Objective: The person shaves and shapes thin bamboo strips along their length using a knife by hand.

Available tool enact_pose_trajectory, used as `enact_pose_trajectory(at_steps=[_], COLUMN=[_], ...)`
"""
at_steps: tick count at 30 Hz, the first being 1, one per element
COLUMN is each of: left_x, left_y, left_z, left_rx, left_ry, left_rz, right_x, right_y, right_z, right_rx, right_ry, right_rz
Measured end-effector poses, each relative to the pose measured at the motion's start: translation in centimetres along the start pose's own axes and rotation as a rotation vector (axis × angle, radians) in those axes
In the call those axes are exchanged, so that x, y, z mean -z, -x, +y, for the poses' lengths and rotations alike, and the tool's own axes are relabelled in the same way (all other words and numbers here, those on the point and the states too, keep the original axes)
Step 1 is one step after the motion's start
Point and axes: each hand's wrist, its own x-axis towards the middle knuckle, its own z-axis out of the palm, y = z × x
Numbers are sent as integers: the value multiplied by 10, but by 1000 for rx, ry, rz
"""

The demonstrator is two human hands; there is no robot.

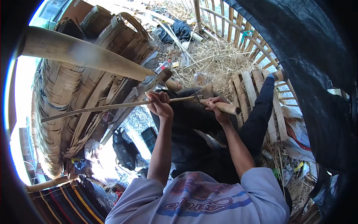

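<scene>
Forearms [161,145] raised above dark trousers [182,149], a person's left hand [161,106] closes around a slender bamboo strip [93,109] — long axis crosswise, one end pointing left — while the right hand [216,108] grips a smooth wooden-handled tool [229,108] at its other end. Behind: coarsely woven bamboo [59,97]; farther off, loose straw [220,56].

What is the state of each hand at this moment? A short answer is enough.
Left hand: closed, holding a long, thin, pale bamboo strip.
Right hand: closed, holding a flat-bladed tool with thick, round wooden handle.
</scene>
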Motion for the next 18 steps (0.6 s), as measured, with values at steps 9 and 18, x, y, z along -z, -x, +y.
enact_pose_trajectory(at_steps=[9,18], left_x=[-3,-13], left_y=[5,7], left_z=[2,5], left_rx=[11,4], left_ry=[-6,-2], left_rz=[39,36], right_x=[15,16], right_y=[-3,-7], right_z=[20,31], right_rx=[-14,142], right_ry=[74,154], right_rz=[-13,-61])
